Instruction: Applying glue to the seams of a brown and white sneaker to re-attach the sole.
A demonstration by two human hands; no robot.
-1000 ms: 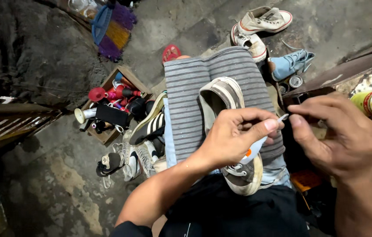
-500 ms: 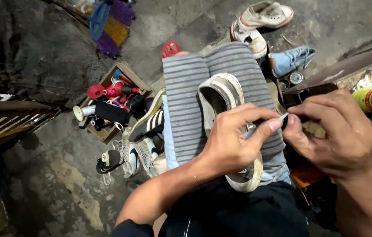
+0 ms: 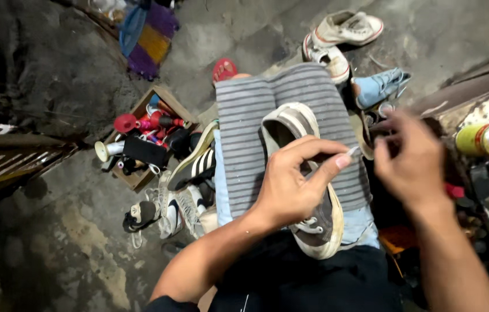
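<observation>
A dark sneaker with a cream sole (image 3: 308, 185) lies on a grey striped cloth (image 3: 256, 127) spread over my lap. My left hand (image 3: 293, 185) rests over the shoe's middle and pinches a thin white strand (image 3: 353, 151) between thumb and forefinger. My right hand (image 3: 415, 162) hovers just right of it, blurred, fingers curled; whether it holds anything cannot be made out.
A wooden box (image 3: 146, 138) of thread spools and tools sits on the concrete floor at left. Striped and white sneakers (image 3: 181, 190) lie beside it. More white shoes (image 3: 342, 34) and a blue shoe (image 3: 380, 86) lie beyond my knees. A yellow can (image 3: 487, 140) stands at right.
My right hand has pulled away from my left fingertips, rightward and slightly up. My left hand stays on the shoe, still pinching the white strand.
</observation>
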